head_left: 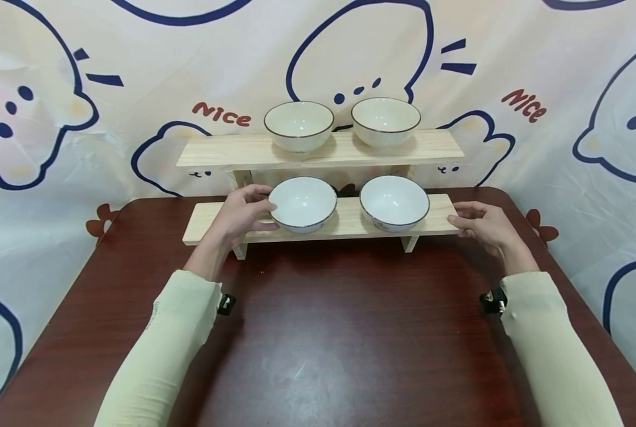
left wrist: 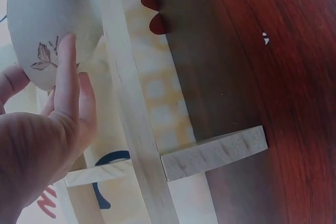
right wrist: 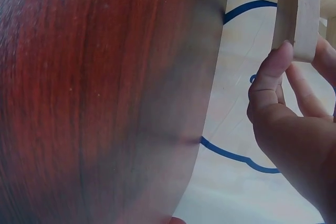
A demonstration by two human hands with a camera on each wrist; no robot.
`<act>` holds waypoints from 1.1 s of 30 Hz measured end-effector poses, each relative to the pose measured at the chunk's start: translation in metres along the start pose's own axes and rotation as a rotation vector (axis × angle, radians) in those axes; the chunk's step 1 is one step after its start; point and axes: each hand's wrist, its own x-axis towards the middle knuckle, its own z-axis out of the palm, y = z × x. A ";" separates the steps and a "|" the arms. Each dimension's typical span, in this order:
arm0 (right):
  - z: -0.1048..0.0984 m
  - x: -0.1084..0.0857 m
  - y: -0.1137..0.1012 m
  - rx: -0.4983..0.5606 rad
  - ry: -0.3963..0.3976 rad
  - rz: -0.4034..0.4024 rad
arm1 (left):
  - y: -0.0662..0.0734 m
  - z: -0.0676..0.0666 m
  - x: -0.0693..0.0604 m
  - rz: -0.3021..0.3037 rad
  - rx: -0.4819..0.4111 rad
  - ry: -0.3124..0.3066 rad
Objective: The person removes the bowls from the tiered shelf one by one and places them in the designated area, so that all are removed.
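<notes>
dark table point(head_left: 307, 308) below, the left hand point(head_left: 238, 216) grips the lower-left bowl point(head_left: 303, 203), the right hand point(head_left: 485, 226) pinches the lower board point(head_left: 348, 217), seemingly adjusting placement, next needing gentle release.

The shelf point(head_left: 211, 153) was matt wood; the bowls point(head_left: 394, 201) on it looked glossy and smooth; the table point(head_left: 318, 320) beneath it, shiny wood; before it, my sleeves point(head_left: 160, 341), matt cloth.

I'm in a small draped booth, its room unclear: cartoon-printed sheeting point(head_left: 190, 59) (lettered "Nice") walls three sides of my dark wood-grained counter point(head_left: 323, 332).
</notes>
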 end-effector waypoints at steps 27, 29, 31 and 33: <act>-0.004 0.000 0.001 0.147 -0.030 0.045 | -0.002 0.008 -0.003 0.018 -0.027 0.069; -0.004 0.000 0.001 0.141 -0.028 0.045 | -0.001 0.009 -0.005 0.021 -0.023 0.067; -0.004 0.000 0.001 0.144 -0.028 0.048 | 0.000 0.010 -0.007 0.025 -0.017 0.066; -0.004 0.000 0.001 0.152 -0.029 0.050 | 0.000 0.011 -0.010 0.023 -0.008 0.063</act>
